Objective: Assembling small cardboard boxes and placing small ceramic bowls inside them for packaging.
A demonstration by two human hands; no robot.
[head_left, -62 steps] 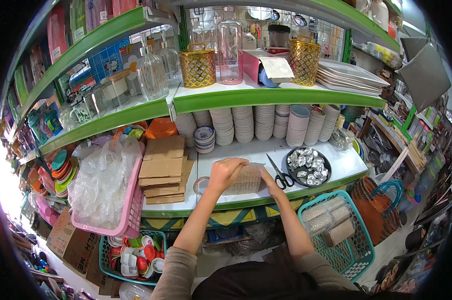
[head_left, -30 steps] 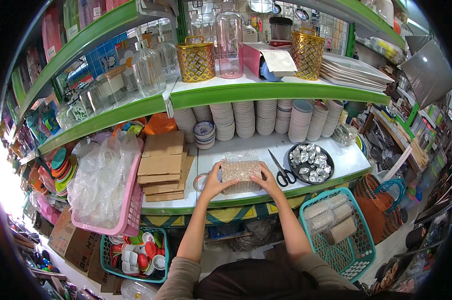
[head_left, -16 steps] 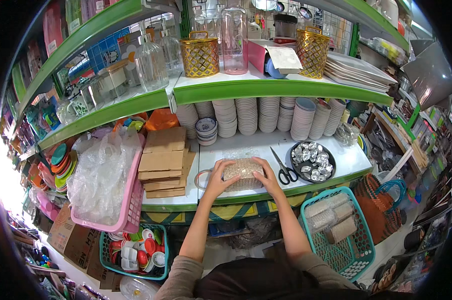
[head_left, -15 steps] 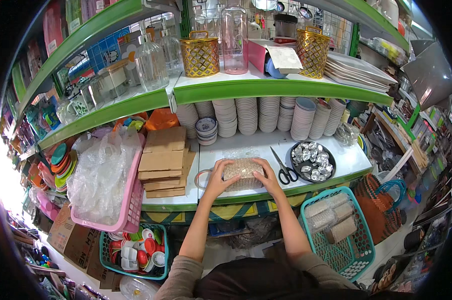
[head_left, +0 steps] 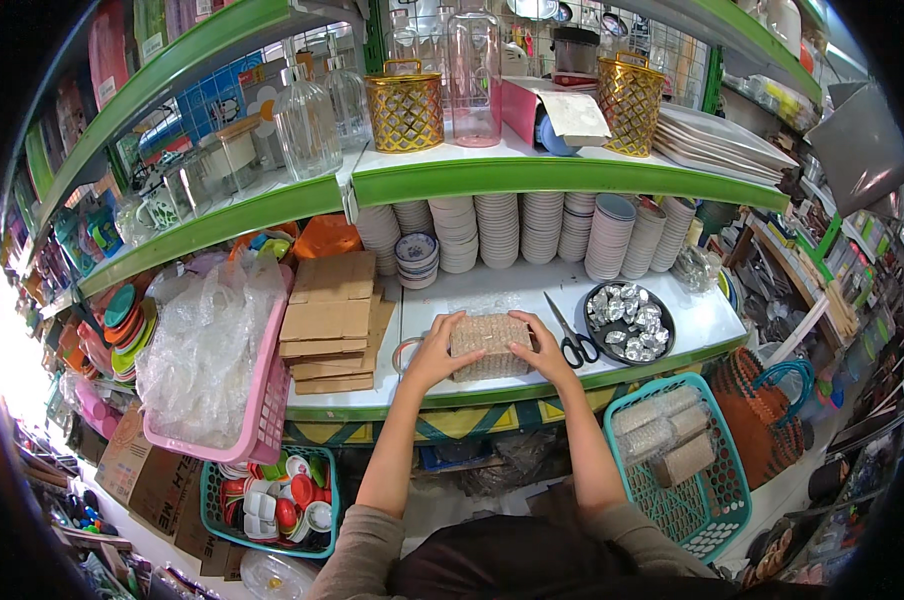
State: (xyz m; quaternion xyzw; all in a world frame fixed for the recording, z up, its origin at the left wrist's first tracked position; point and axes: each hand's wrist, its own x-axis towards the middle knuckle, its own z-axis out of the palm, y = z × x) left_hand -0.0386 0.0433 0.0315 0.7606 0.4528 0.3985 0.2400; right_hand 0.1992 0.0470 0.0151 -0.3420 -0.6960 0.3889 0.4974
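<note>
A brown packet wrapped in bubble wrap [head_left: 489, 346] lies on the white shelf top [head_left: 482, 292] in front of me. My left hand [head_left: 436, 352] presses against its left side. My right hand [head_left: 542, 349] holds its right side. A roll of tape [head_left: 405, 355] lies by my left hand, partly hidden. Black-handled scissors [head_left: 568, 335] rest just right of my right hand. Beyond them stands a dark round tray [head_left: 628, 320] filled with small shiny wrapped pieces.
Flat cardboard pieces [head_left: 332, 322] are stacked to the left, beside a pink basket [head_left: 240, 405] of bubble wrap. Stacks of white bowls [head_left: 532, 225] line the back. A teal basket [head_left: 680, 455] holding wrapped packets stands low on the right. Another basket [head_left: 272, 495] of small cups sits below.
The wrapped packet was lifted slightly and turned between my hands, then set back down on the shelf. Both hands stay on its sides.
</note>
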